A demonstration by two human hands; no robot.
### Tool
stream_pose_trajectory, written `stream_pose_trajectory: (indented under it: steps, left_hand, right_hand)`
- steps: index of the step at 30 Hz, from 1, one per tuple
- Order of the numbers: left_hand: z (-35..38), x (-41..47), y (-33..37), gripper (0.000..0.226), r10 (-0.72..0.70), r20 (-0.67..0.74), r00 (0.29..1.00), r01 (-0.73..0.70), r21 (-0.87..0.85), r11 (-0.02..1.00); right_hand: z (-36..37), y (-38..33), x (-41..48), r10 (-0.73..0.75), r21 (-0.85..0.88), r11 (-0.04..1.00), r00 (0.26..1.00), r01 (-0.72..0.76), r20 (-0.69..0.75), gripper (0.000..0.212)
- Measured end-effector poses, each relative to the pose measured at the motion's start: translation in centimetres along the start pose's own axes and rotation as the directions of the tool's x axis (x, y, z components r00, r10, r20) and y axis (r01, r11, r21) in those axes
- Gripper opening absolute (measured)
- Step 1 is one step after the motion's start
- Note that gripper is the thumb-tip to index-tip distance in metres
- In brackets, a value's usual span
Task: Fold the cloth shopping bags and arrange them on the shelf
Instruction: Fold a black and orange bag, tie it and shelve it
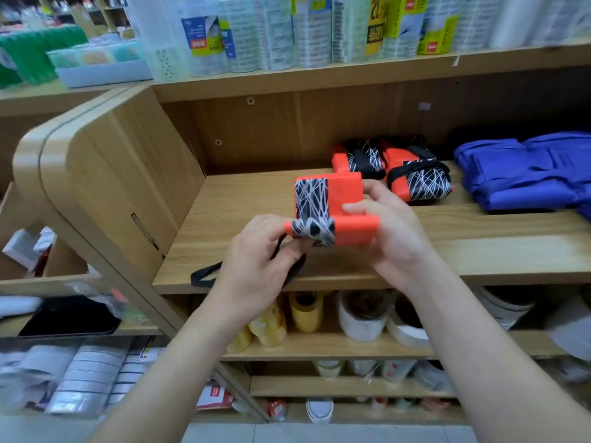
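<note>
The folding step looked nearly finished. Both hands held the orange cloth shopping bag with a black-and-white scribble panel (323, 209) just above the wooden shelf (224, 225). The left hand (256, 266) pinched its patterned end, and the right hand (390, 228) gripped the orange side. Its black strap (204, 274) trailed onto the shelf edge. Next, it probably needed tucking and placing beside the two folded matching bags (399, 174).

Hands: left hand (256, 260) and right hand (388, 231) grip a folded orange bag (332, 212) above the wooden shelf (479, 251).
Strap: black strap (204, 276) trails over the shelf's front edge.
Behind: two folded orange bags (393, 171) beside blue bags (524, 174).
</note>
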State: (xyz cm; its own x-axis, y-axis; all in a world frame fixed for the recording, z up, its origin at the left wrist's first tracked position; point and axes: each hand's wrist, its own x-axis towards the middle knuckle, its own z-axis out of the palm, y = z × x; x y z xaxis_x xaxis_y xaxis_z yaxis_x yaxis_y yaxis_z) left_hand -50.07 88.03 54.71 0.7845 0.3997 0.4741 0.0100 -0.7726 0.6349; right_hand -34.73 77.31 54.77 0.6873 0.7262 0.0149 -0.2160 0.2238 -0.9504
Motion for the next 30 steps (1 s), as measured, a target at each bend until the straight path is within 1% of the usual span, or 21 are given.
stream_pose_trajectory:
  steps: [2, 4, 6, 8, 10, 11, 12, 13, 15, 17, 19, 21, 22, 23, 24, 25, 26, 27, 28, 29, 30]
  left_hand:
    - [0.5, 0.3, 0.4, 0.013, -0.123, -0.027, 0.992, 0.119, -0.129, 0.985]
    - [1.0, 0.7, 0.8, 0.008, -0.158, -0.108, 0.982, 0.138, -0.171, 0.976]
    - [1.4, 1.0, 1.3, 0.016, -0.177, -0.188, 0.966, 0.141, -0.191, 0.971]
    - [1.7, 1.1, 1.7, 0.022, -0.229, -0.197, 0.953, 0.170, -0.276, 0.946]
    - [1.8, 1.2, 1.8, 0.021, -0.264, -0.217, 0.940, 0.187, -0.319, 0.929]
    - [1.9, 1.2, 1.8, 0.021, -0.285, -0.221, 0.933, 0.200, -0.341, 0.919]
    - [2.0, 1.2, 1.8, 0.028, -0.315, -0.201, 0.928, 0.226, -0.369, 0.901]
    - [2.2, 1.2, 1.8, 0.034, -0.341, -0.161, 0.926, 0.258, -0.386, 0.885]
    - [2.6, 1.0, 1.8, 0.036, -0.313, -0.074, 0.947, 0.277, -0.306, 0.911]
    - [2.9, 0.9, 2.1, 0.025, -0.243, 0.026, 0.970, 0.244, -0.157, 0.957]
    - [3.0, 0.7, 2.7, 0.017, -0.193, 0.093, 0.977, 0.198, -0.046, 0.979]
    - [3.1, 0.6, 3.0, 0.017, -0.133, 0.100, 0.986, 0.128, 0.058, 0.990]
    - [3.0, 0.5, 3.1, 0.016, -0.113, 0.093, 0.989, 0.105, 0.090, 0.990]
    - [2.9, 0.5, 3.2, 0.016, -0.103, 0.085, 0.991, 0.095, 0.097, 0.991]
    - [2.7, 0.5, 3.1, 0.015, -0.103, 0.077, 0.992, 0.097, 0.082, 0.992]
    - [2.4, 0.4, 2.9, 0.013, -0.106, 0.067, 0.992, 0.101, 0.065, 0.993]
    - [2.2, 0.5, 2.8, 0.012, -0.106, 0.057, 0.993, 0.102, 0.065, 0.993]
    - [1.9, 0.5, 2.7, 0.014, -0.106, 0.053, 0.993, 0.101, 0.080, 0.992]
    - [1.8, 0.5, 2.6, 0.018, -0.103, 0.059, 0.993, 0.097, 0.097, 0.990]
    - [1.7, 0.6, 2.6, 0.022, -0.107, 0.076, 0.991, 0.099, 0.099, 0.990]
    - [1.6, 0.7, 2.7, 0.023, -0.117, 0.096, 0.988, 0.111, 0.069, 0.991]
  right_hand:
    - [0.2, -0.1, -0.4, -0.039, -0.072, 0.997, 0.999, 0.038, -0.022, 0.025]
    - [0.3, 0.0, -0.8, -0.081, -0.078, 0.994, 0.996, 0.079, -0.026, 0.030]
    - [0.5, 0.0, -1.2, -0.128, -0.047, 0.991, 0.991, 0.126, -0.029, 0.030]
    - [0.6, -0.1, -1.4, -0.163, -0.018, 0.987, 0.986, 0.162, -0.046, 0.029]
    - [0.6, -0.4, -1.7, -0.157, 0.067, 0.985, 0.987, 0.158, -0.020, 0.026]
    - [0.6, -0.5, -1.8, -0.146, 0.080, 0.986, 0.989, 0.146, -0.015, 0.034]
    - [0.8, -0.6, -2.0, -0.133, 0.047, 0.990, 0.990, 0.135, -0.039, 0.044]
    - [1.0, -0.6, -2.1, -0.144, -0.040, 0.989, 0.985, 0.140, -0.098, 0.047]
    - [1.5, -0.2, -2.1, -0.234, -0.222, 0.958, 0.943, 0.183, -0.234, 0.038]
    - [1.8, 0.3, -2.1, -0.348, -0.345, 0.910, 0.876, 0.231, -0.333, 0.026]
    - [1.8, 0.8, -2.1, -0.418, -0.379, 0.885, 0.822, 0.271, -0.387, 0.026]
    - [1.6, 0.7, -2.4, -0.450, -0.355, 0.880, 0.791, 0.315, -0.414, 0.033]
    - [1.5, 0.6, -2.4, -0.464, -0.369, 0.871, 0.792, 0.325, -0.396, 0.036]
    - [1.4, 0.2, -2.5, -0.476, -0.412, 0.850, 0.811, 0.327, -0.340, 0.037]
    - [1.2, -0.3, -2.6, -0.479, -0.477, 0.816, 0.844, 0.327, -0.240, 0.035]
    - [0.9, -0.8, -2.6, -0.459, -0.564, 0.758, 0.882, 0.328, -0.103, 0.031]
    - [0.5, -1.5, -2.7, -0.389, -0.666, 0.673, 0.920, 0.322, 0.051, 0.029]
    - [0.1, -2.3, -2.6, -0.278, -0.767, 0.558, 0.942, 0.317, 0.187, 0.039]
    - [-0.3, -3.1, -2.6, -0.155, -0.844, 0.424, 0.945, 0.328, 0.289, 0.050]
    - [-0.7, -3.9, -2.6, -0.059, -0.887, 0.297, 0.934, 0.354, 0.353, 0.054]
    - [-0.9, -4.6, -2.8, -0.008, -0.894, 0.218, 0.917, 0.391, 0.399, 0.051]
